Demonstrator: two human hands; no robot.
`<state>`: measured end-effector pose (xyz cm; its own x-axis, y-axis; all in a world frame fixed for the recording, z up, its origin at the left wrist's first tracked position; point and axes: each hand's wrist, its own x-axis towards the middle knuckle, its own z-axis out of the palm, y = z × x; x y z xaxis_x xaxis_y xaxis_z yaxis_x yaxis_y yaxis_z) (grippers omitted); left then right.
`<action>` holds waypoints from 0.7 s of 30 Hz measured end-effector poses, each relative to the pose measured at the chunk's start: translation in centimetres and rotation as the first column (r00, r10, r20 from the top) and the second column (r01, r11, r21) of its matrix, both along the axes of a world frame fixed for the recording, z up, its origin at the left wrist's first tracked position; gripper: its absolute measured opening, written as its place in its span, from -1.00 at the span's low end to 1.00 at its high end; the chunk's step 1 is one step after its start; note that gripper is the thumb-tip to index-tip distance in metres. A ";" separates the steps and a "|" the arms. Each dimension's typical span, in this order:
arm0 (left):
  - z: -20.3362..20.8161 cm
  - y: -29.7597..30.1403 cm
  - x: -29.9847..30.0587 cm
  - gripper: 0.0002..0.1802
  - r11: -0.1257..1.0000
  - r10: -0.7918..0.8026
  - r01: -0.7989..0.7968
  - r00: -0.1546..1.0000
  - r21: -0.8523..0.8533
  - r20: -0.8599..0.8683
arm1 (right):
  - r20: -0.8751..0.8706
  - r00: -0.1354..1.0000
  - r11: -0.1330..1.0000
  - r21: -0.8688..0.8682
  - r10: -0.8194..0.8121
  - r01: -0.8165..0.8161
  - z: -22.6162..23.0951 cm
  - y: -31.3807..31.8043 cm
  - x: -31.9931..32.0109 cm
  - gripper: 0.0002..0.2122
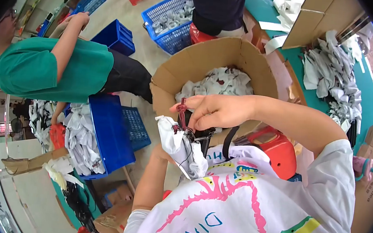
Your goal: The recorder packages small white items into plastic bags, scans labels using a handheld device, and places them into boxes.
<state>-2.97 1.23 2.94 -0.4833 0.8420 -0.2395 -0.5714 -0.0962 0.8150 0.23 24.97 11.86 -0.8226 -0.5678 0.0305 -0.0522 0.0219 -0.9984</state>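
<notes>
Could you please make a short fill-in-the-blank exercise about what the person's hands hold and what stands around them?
1. The right hand pinches a small ____ part with its fingers.
2. The left hand holds a ____ bag with dark wires.
3. The cardboard box in front is ____ at the top.
4. The crate on the left is ____ in colour.

Missing words: red; white; open; blue

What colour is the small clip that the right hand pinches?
Dark red; the clip shows best in the head view, in the right hand.
</notes>
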 end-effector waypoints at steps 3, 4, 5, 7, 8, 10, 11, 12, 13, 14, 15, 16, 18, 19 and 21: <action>3.9 4.4 -0.8 -0.33 0.986 0.168 -0.167 0.983 -0.019 0.073 | 0.029 0.999 0.999 0.033 -0.019 0.018 0.4 0.4 0.7 -0.81; 3.0 4.0 -0.7 -0.33 0.988 0.157 -0.155 0.984 -0.028 0.079 | 0.037 0.999 0.999 0.026 -0.032 0.031 0.7 0.5 0.8 -0.81; 2.3 3.5 -0.9 -0.35 0.993 0.114 -0.111 0.989 -0.040 0.090 | 0.055 0.998 0.999 0.039 -0.006 0.004 1.1 0.6 0.8 -0.81; 0.9 2.3 -1.2 -0.37 0.998 0.013 -0.007 0.993 -0.055 0.116 | 0.081 0.997 0.999 0.052 0.000 -0.004 1.5 0.7 1.0 -0.81; 0.0 2.3 -1.8 -0.39 0.998 -0.023 0.030 0.992 -0.056 0.125 | 0.080 0.997 0.997 0.077 0.016 -0.022 1.6 0.7 0.9 -0.81; -1.2 0.5 -2.0 -0.41 0.992 -0.108 0.117 0.984 -0.057 0.143 | 0.083 0.996 0.994 0.105 0.022 -0.031 1.8 1.0 1.0 -0.81; -2.1 0.2 -2.5 -0.43 0.986 -0.145 0.155 0.978 -0.054 0.151 | 0.072 0.997 0.992 0.123 0.016 -0.025 1.8 0.9 1.0 -0.81; -2.7 -0.9 -2.7 -0.44 0.979 -0.186 0.197 0.969 -0.052 0.160 | 0.061 0.998 0.990 0.139 0.007 -0.015 1.8 0.9 1.0 -0.81; -3.4 -1.6 -2.8 -0.45 0.970 -0.226 0.237 0.960 -0.050 0.168 | 0.064 0.998 0.990 0.141 0.006 -0.015 1.7 1.0 1.0 -0.81; -4.2 -2.0 -3.1 -0.47 0.961 -0.260 0.271 0.950 -0.047 0.174 | 0.085 0.996 0.992 0.123 0.019 -0.030 1.5 1.0 1.0 -0.81; -5.0 -2.5 -3.4 -0.48 0.950 -0.296 0.308 0.938 -0.043 0.182 | 0.107 0.994 0.994 0.103 0.030 -0.041 1.3 1.2 1.0 -0.82; -5.8 -3.0 -3.8 -0.49 0.938 -0.330 0.343 0.925 -0.040 0.188 | 0.109 0.993 0.993 0.106 0.033 -0.045 1.3 1.2 1.0 -0.82; -5.5 -1.6 -3.3 -0.35 0.876 -0.390 0.436 0.892 0.207 -0.228 | 0.058 0.997 0.994 0.091 0.055 -0.060 1.4 1.3 1.0 -0.82; -4.7 -1.5 -3.2 -0.35 0.878 -0.384 0.430 0.895 0.211 -0.229 | 0.059 0.996 0.993 0.095 0.061 -0.067 1.3 1.2 1.0 -0.82; 0.1 0.5 -2.9 -0.11 0.952 -0.220 0.253 0.957 0.170 -0.190 | 0.069 0.994 0.994 0.075 0.079 -0.085 0.6 1.4 1.0 -0.83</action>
<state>-5.90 1.76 3.04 -0.2838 0.9589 0.0032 -0.4537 -0.1372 0.8805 1.20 26.36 12.45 -0.7720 -0.6319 -0.0691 0.0089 0.0979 -0.9952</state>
